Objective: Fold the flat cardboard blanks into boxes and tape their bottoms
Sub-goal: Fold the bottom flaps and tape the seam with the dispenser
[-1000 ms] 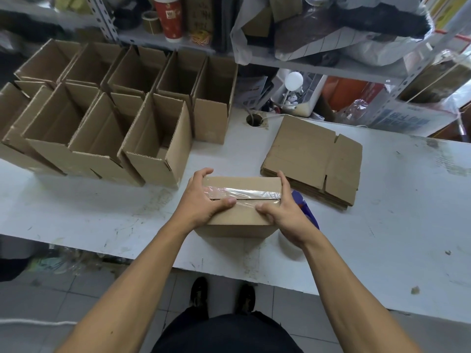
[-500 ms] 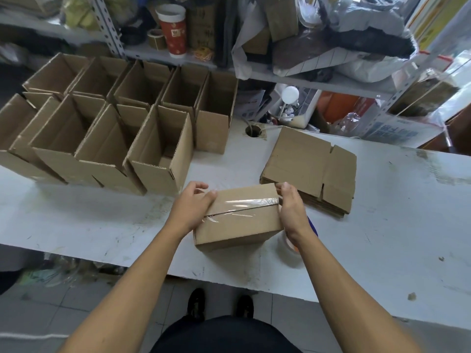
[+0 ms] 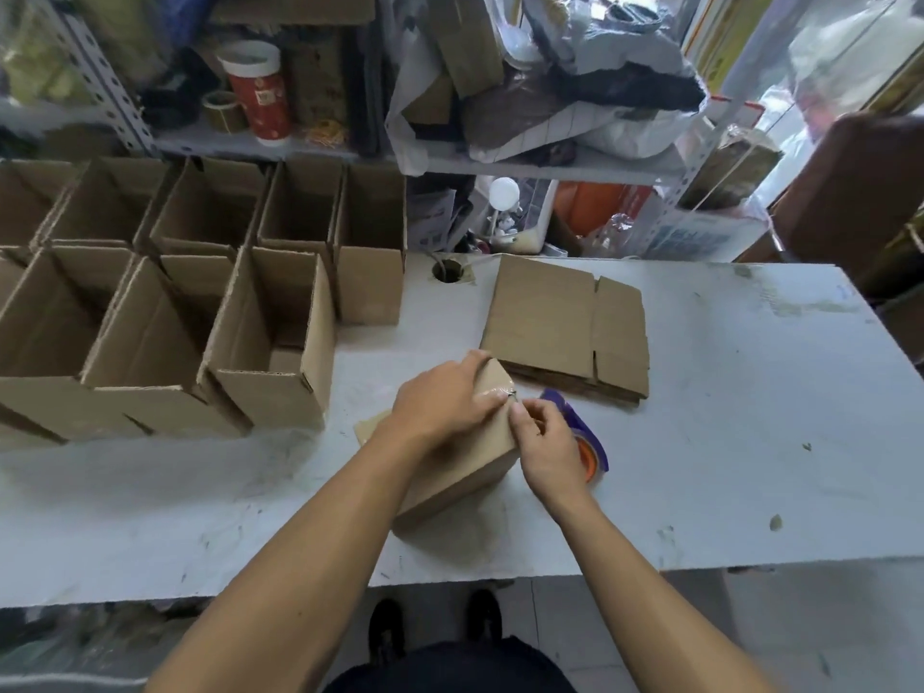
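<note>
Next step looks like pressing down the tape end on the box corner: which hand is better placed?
The right hand: its fingertips already pinch at the tape end on the box corner, while the left hand lies flat on the box, steadying it.

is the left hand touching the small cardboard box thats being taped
Touching. The head view shows the left hand lying flat on the small brown cardboard box, fingers over its taped top edge, with no gap visible.

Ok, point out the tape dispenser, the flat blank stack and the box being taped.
tape dispenser (image 3: 585,442), head view, purple body
flat blank stack (image 3: 550,312), head view, top sheet
box being taped (image 3: 470,467), head view, side panel
</note>
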